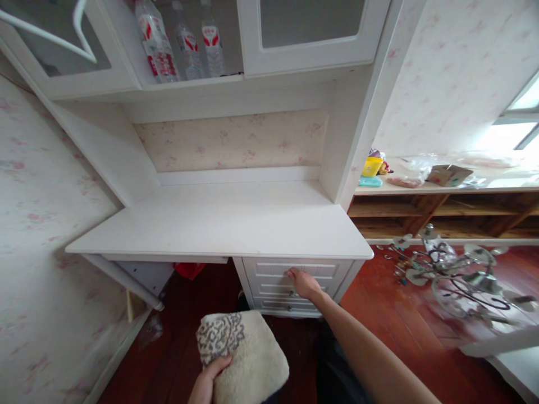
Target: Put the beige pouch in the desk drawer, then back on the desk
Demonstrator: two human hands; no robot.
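My left hand [211, 377] grips a folded cream towel [256, 350] with a grey-brown patterned band, low in front of me. The thumb lies on top and the other fingers are hidden underneath. My right hand [304, 283] reaches to the white desk [236, 216], its fingers pinched at the front of the top drawer [269, 268]. The knob there is covered by those fingers. Below it, two more drawers each show a small knob [290, 308]. All the drawers look closed.
Plastic bottles [213, 45] stand in the cabinet above the desk, beside a raised cabinet door handle [46, 33]. To the right, a chandelier [463, 275] lies on the red wooden floor [379, 314]. A low shelf [446, 210] carries a yellow container [372, 166] and plastic bags.
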